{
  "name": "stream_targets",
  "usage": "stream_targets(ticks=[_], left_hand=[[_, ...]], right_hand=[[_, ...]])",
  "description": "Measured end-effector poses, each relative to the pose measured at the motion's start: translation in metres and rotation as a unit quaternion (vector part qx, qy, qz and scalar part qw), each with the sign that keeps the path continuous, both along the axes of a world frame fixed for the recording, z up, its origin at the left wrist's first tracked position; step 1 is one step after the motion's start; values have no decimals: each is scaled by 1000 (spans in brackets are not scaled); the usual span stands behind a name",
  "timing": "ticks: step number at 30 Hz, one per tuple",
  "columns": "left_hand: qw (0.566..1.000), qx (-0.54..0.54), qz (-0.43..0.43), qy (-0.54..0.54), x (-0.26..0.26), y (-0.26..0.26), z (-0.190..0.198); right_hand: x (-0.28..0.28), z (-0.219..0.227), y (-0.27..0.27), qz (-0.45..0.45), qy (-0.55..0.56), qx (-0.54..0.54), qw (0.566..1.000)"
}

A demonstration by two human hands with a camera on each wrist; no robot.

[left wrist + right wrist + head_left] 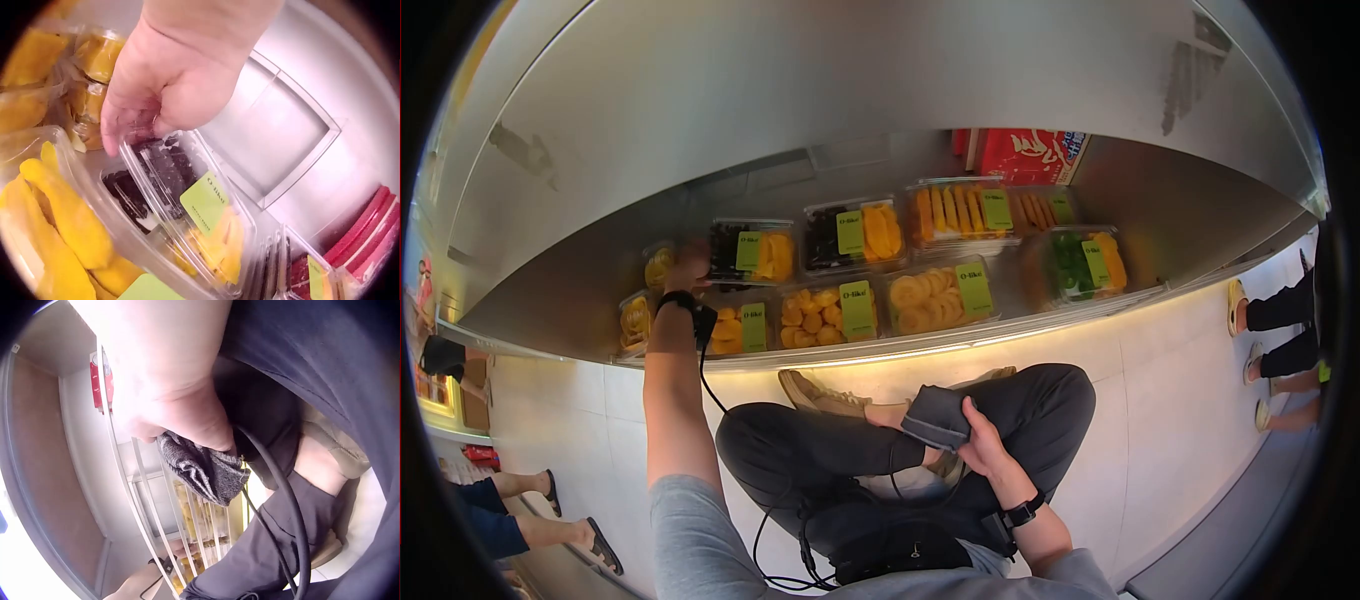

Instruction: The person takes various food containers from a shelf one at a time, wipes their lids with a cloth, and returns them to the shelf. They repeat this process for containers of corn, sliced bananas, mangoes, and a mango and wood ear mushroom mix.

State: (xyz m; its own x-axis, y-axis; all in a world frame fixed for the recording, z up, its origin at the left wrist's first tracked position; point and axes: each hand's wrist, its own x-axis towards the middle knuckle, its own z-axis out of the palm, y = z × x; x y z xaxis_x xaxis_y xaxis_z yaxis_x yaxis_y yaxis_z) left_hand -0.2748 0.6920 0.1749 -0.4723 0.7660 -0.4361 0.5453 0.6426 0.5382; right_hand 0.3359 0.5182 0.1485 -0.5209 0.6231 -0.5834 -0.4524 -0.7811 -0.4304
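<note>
My left hand [690,266] grips the end of a clear plastic box [187,200] holding dark fruit and yellow fruit, with a green label. In the left wrist view the fingers of the left hand [169,87] curl over the box's edge, and the box sits tilted beside yellow fruit strips [69,219]. My right hand [988,448], above my crossed legs, holds a folded dark grey cloth [937,417]. In the right wrist view the cloth [200,469] hangs from the right hand [187,419], its fingertips partly hidden.
Several labelled fruit boxes [940,297] stand in two rows in the metal case [1190,200]. A red package [1030,155] lies at its back. Black cables [760,540] run over my lap. Other people's legs [1285,340] show at both sides.
</note>
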Motion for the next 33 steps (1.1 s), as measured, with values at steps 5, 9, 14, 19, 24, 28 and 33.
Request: stream_targets(ticks=[5, 9, 14, 19, 24, 28, 33], left_hand=[[965, -225, -27, 133, 24, 0, 9], [967, -221, -20, 124, 20, 5, -4], [952, -259, -78, 143, 43, 2, 21], [957, -72, -168, 225, 70, 4, 30], [944, -18, -291, 155, 120, 54, 34], [939, -79, -247, 227, 203, 71, 59], [949, -85, -240, 188, 232, 78, 34]], right_hand=[[0, -1, 0, 14, -16, 8, 1000], [0, 1, 0, 8, -16, 2, 1000], [-1, 3, 1, 5, -12, 5, 1000], [0, 2, -1, -2, -5, 13, 1000], [0, 1, -2, 2, -2, 16, 1000], [1, 3, -3, -1, 6, 14, 1000], [11, 7, -6, -25, 17, 0, 1000]])
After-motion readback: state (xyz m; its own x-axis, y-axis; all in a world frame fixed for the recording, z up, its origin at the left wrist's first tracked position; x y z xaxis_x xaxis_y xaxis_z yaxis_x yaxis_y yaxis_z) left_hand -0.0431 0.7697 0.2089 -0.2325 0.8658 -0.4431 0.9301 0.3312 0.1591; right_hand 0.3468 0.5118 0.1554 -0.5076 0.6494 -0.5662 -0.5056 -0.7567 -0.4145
